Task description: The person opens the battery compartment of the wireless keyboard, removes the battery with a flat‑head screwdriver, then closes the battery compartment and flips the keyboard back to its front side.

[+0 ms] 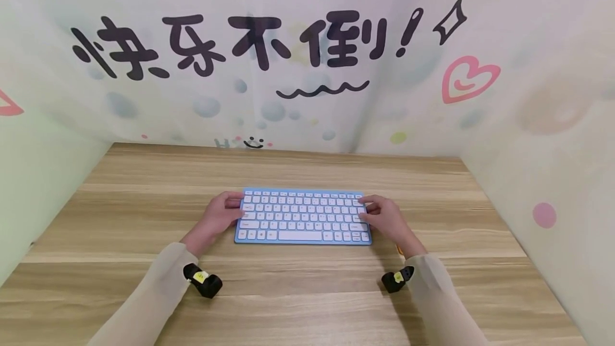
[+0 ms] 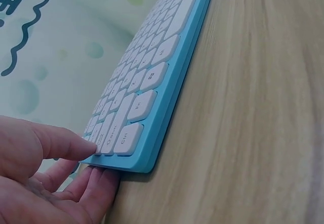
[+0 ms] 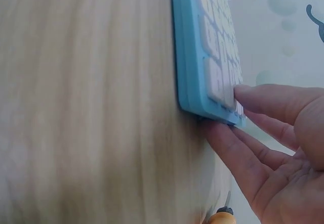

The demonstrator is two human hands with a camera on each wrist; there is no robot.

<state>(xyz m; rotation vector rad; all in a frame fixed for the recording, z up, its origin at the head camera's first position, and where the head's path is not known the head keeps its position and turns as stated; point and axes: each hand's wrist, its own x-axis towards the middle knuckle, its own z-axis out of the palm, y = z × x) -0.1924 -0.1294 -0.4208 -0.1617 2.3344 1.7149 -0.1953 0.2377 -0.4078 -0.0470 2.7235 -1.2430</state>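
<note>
A blue keyboard [image 1: 302, 242] with white keys lies lengthwise across the wooden table, close over its surface. At its left end my left hand [image 1: 225, 213] pinches the edge; in the left wrist view the thumb [image 2: 71, 144] presses on top beside the Shift key, and the other fingers [image 2: 104, 188] reach beneath the end. My right hand [image 1: 384, 215] holds the opposite end the same way. The right wrist view shows that thumb [image 3: 263, 97] over the corner keys and fingers [image 3: 233, 143] under the edge.
Beside the right wrist, mostly hidden by it, lies a tool with an orange handle [image 3: 223, 217] and a thin dark shaft. A printed white cloth [image 1: 307, 116] hangs behind the table [image 1: 298, 292]. Both sleeves carry black wrist cameras.
</note>
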